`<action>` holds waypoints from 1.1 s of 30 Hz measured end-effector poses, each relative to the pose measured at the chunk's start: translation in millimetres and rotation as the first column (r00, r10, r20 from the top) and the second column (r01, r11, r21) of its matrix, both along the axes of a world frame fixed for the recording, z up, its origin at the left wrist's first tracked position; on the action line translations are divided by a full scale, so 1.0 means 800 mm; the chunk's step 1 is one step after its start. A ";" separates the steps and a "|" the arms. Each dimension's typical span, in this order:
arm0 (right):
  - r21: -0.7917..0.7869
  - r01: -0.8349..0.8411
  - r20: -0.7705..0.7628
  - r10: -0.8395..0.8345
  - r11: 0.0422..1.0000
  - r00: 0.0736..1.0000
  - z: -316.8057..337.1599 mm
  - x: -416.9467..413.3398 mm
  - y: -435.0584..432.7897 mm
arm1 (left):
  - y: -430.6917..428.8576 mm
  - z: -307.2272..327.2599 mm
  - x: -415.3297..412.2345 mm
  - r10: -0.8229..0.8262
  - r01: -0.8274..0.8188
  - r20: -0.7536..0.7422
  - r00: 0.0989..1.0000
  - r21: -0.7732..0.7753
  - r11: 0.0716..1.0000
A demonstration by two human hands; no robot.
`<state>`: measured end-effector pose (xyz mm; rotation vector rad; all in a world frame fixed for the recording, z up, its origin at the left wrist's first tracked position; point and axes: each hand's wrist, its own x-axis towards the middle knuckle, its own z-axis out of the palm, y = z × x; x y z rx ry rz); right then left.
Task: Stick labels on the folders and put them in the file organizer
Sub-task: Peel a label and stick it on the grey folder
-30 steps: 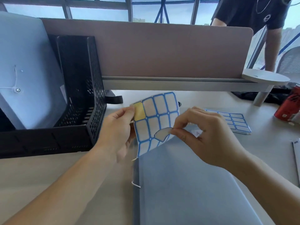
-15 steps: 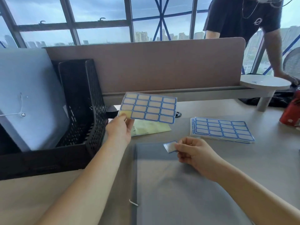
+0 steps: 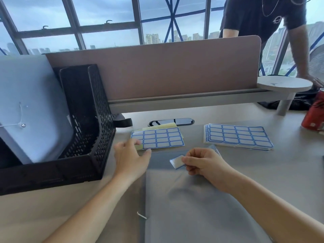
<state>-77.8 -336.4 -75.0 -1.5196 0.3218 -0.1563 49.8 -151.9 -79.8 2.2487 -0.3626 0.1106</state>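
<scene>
A grey-blue folder (image 3: 192,207) lies flat on the desk in front of me. My right hand (image 3: 203,163) pinches a single blue-edged label (image 3: 177,161) just above the folder's top edge. A label sheet (image 3: 159,139) lies on the desk past the folder, on top of yellow backing paper. My left hand (image 3: 130,158) hovers at the sheet's near left corner, fingers loose, holding nothing. The black mesh file organizer (image 3: 87,120) stands at the left with another pale folder (image 3: 29,109) leaning in it.
A stack of label sheets (image 3: 238,136) lies at the right. A red can (image 3: 314,113) stands at the far right edge. A pink desk divider (image 3: 157,71) runs along the back, and another person stands behind it beside a round white stand (image 3: 284,84).
My left hand lowered the label sheet onto the desk and let go of it. My right hand peeled off one label and brought it down toward the folder's top edge.
</scene>
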 end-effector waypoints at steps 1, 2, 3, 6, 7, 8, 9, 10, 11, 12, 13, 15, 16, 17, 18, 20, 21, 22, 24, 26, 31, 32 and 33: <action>-0.009 -0.001 0.000 0.001 1.000 1.000 0.001 -0.001 0.002 | 0.004 0.000 -0.011 -0.056 0.055 0.052 0.997 0.031 0.998; -0.022 0.001 0.002 -0.001 1.000 1.000 0.001 -0.002 0.005 | 0.008 -0.002 -0.021 -0.129 0.127 0.084 0.988 0.036 0.991; -0.039 0.004 0.005 -0.004 0.999 1.000 0.002 -0.003 0.008 | 0.011 -0.004 -0.033 -0.202 0.199 0.075 0.976 0.050 0.979; -0.074 0.027 0.031 -0.025 0.997 0.999 0.003 -0.009 0.015 | 0.019 -0.010 -0.065 -0.357 0.352 0.086 0.930 0.066 0.934; -0.073 0.039 0.038 -0.036 0.997 0.999 0.003 -0.012 0.018 | 0.021 -0.008 -0.076 -0.390 0.389 0.057 0.919 0.033 0.921; -0.075 0.052 0.042 -0.049 0.996 0.998 0.002 -0.015 0.020 | 0.022 -0.005 -0.084 -0.423 0.423 0.021 0.906 -0.026 0.906; -0.086 0.062 0.044 -0.058 0.994 0.997 0.001 -0.019 0.023 | 0.022 -0.004 -0.088 -0.451 0.447 -0.021 0.892 -0.094 0.890; -0.101 0.069 0.042 -0.065 0.992 0.997 -0.001 -0.023 0.027 | 0.021 -0.002 -0.092 -0.473 0.460 -0.055 0.879 -0.161 0.873; -0.117 0.070 0.041 -0.065 0.991 0.997 -0.004 -0.028 0.032 | 0.021 -0.002 -0.092 -0.493 0.466 -0.080 0.866 -0.228 0.855; -0.127 0.062 0.044 -0.057 0.990 0.997 -0.006 -0.033 0.036 | 0.023 -0.002 -0.093 -0.518 0.474 -0.093 0.850 -0.293 0.830; -0.127 0.050 0.048 -0.044 0.991 0.998 -0.008 -0.037 0.041 | 0.025 -0.004 -0.092 -0.543 0.483 -0.098 0.834 -0.346 0.804; -0.104 0.044 0.061 -0.038 0.994 0.997 -0.006 -0.042 0.047 | 0.028 -0.009 -0.089 -0.565 0.482 -0.122 0.816 -0.395 0.782; -0.087 0.052 0.068 -0.046 0.995 0.997 -0.006 -0.041 0.047 | 0.030 -0.011 -0.086 -0.569 0.473 -0.147 0.809 -0.410 0.780; -0.071 0.058 0.070 -0.053 0.996 0.996 -0.005 -0.040 0.048 | 0.031 -0.012 -0.083 -0.574 0.460 -0.177 0.800 -0.432 0.775; -0.056 0.060 0.070 -0.056 0.997 0.996 -0.004 -0.039 0.047 | 0.031 -0.013 -0.081 -0.582 0.450 -0.204 0.787 -0.456 0.768; -0.046 0.055 0.068 -0.052 0.997 0.996 -0.003 -0.037 0.046 | 0.030 -0.014 -0.078 -0.603 0.445 -0.231 0.763 -0.488 0.751; -0.043 0.054 0.066 -0.051 0.998 0.997 -0.004 -0.037 0.045 | 0.029 -0.015 -0.077 -0.610 0.444 -0.241 0.755 -0.497 0.746; -0.035 0.055 0.066 -0.053 0.998 0.996 -0.005 -0.036 0.044 | 0.029 -0.015 -0.078 -0.617 0.439 -0.248 0.747 -0.512 0.738; -0.008 0.062 0.066 -0.061 0.998 0.996 -0.007 -0.036 0.042 | 0.028 -0.014 -0.080 -0.619 0.426 -0.249 0.745 -0.536 0.729; 0.016 0.068 0.060 -0.069 0.998 0.996 -0.009 -0.034 0.040 | 0.027 -0.011 -0.082 -0.619 0.421 -0.235 0.750 -0.551 0.720; 0.035 0.070 0.051 -0.071 0.997 0.996 -0.009 -0.033 0.039 | 0.026 -0.010 -0.083 -0.614 0.383 -0.209 0.761 -0.621 0.684; 0.045 0.072 0.059 -0.074 0.996 0.995 -0.008 -0.033 0.039 | 0.027 -0.011 -0.084 -0.615 0.394 -0.194 0.764 -0.614 0.684; 0.063 0.075 0.057 -0.079 0.995 0.995 -0.005 -0.034 0.041 | 0.028 -0.012 -0.085 -0.613 0.412 -0.177 0.770 -0.595 0.690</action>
